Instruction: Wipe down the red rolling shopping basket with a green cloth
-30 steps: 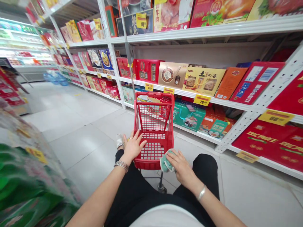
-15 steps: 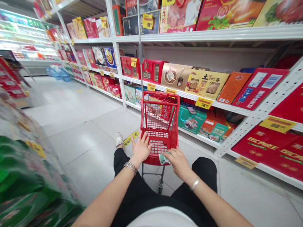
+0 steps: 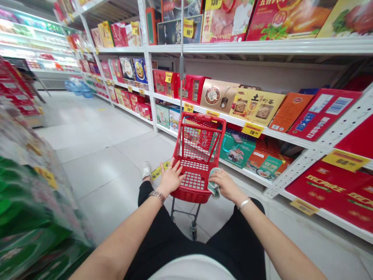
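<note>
Bearings are clock positions from the wearer, with 12 o'clock straight ahead.

A small red plastic shopping cart stands at 12 o'clock, directly in front of the torso, with a slim upright pole rising behind it. Its lower frame and a caster are visible on the tiled floor.

The left hand lies at 11 o'clock, open and palm down, with its fingers spread on the near part of the cart's red grid. The right hand lies at 1 o'clock, closed around a teal cloth with its fingers over the top, pressing the cloth to the cart's right rim. The material is judged from its soft folded look; the view does not confirm it.

Handling assessment: the flat left palm gives broad, stable contact with the cart. The right-hand hold is sound if the fingers stay wrapped over the cloth, so that it cannot slip into the basket.

White metal shelving runs from 12 to 3 o'clock, carrying red gift boxes and a yellow price tag reading 78. A green goods display stands at 9 o'clock.
</note>
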Motion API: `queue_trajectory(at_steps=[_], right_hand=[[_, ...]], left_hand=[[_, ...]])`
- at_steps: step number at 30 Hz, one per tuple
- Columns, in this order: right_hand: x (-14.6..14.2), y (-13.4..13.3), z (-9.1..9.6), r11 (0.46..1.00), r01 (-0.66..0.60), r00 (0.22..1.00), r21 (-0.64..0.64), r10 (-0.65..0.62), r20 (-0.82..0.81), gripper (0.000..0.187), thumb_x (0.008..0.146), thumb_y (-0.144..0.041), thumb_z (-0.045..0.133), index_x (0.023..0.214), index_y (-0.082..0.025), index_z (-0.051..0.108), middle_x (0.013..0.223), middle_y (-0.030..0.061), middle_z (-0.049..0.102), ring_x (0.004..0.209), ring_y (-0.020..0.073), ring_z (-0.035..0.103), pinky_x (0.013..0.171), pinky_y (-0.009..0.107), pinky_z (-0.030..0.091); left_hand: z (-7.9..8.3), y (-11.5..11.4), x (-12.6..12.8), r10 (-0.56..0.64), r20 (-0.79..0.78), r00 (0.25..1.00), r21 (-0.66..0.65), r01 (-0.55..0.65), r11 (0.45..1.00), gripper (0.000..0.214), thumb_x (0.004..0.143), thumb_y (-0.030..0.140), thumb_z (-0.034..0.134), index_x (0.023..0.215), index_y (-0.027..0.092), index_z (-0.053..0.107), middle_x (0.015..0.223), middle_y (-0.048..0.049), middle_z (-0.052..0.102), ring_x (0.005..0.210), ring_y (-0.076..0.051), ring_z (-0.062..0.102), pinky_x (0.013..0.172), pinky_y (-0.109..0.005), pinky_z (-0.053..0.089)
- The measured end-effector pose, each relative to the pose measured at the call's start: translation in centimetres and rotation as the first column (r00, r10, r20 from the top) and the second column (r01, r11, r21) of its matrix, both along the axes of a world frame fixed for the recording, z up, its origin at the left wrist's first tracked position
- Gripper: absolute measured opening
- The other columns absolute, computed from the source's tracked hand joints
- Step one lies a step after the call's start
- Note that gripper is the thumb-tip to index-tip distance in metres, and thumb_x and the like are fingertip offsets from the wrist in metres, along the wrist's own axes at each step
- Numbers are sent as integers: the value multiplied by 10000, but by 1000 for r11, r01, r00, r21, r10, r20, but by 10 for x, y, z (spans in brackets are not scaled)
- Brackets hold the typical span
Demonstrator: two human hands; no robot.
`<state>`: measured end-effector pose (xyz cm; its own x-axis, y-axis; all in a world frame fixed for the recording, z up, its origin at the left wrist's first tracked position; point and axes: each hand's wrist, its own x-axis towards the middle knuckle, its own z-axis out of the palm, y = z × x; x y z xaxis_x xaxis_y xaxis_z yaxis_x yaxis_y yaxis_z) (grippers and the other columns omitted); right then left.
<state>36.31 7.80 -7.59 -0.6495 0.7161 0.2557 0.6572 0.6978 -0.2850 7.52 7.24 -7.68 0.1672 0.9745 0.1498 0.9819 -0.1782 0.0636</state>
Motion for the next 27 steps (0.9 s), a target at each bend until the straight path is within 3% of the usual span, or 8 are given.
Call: queue_trajectory(at_steps=[4,7,11,15,19,23,27], right_hand=[[-22,-37,-10,999,-31,999,30,33,-43,513,744,38,500,1130,-231,705,1147,90,703,1245,258,536,1169,558,261],[-40,-61,-12,999,-27,999,45,28,-37,551,778,28,489,1247,-213,647,1200,112,678,1253,264,515,1164,544,277],[-45,-65,-7,996,-80,997,30,80,-10,555,815,10,495,1302,-226,620,1229,113,656,1207,248,535,1151,517,303],[-31,-27,5,997,-79,997,2,79,-7,493,829,-2,512,1221,-250,679,1244,91,658,1233,241,526,1126,492,333],[-21,34,19,998,57,998,-23,-57,32,457,805,2,520,1137,-229,730,1211,96,676,1180,225,567,1083,435,386],[-19,79,27,978,209,978,-22,-208,32,492,778,6,507,1149,-229,730,1285,117,649,1287,290,504,1117,568,335],[-18,88,21,959,284,959,-12,-284,0,531,769,1,482,1202,-208,707,1385,136,587,1392,339,401,1121,652,307]], left_hand=[[3,-5,13,98,-29,995,-65,-99,993,582,986,537,327,1456,244,506,1602,-114,339,1534,-354,133,1158,-738,8],[-2,-17,31,79,-10,997,-66,-79,995,625,994,573,249,1454,239,510,1602,-126,338,1526,-346,177,1177,-706,12],[-11,-30,33,40,12,999,11,-40,999,641,980,615,258,1432,256,538,1598,-116,351,1521,-354,195,1177,-695,-47],[-15,-34,19,4,10,1000,14,-4,1000,590,975,589,336,1430,272,537,1591,-98,365,1525,-344,183,1176,-693,-75],[-14,-40,14,-4,10,1000,5,3,1000,544,977,553,366,1413,289,554,1578,-88,391,1517,-344,214,1178,-696,-66],[-14,-51,18,-12,18,1000,34,11,999,525,982,540,362,1397,295,571,1566,-82,416,1510,-340,240,1182,-700,-45],[-14,-61,21,8,28,1000,19,-9,1000,527,980,544,361,1400,301,569,1556,-81,434,1506,-336,252,1189,-694,-3]])
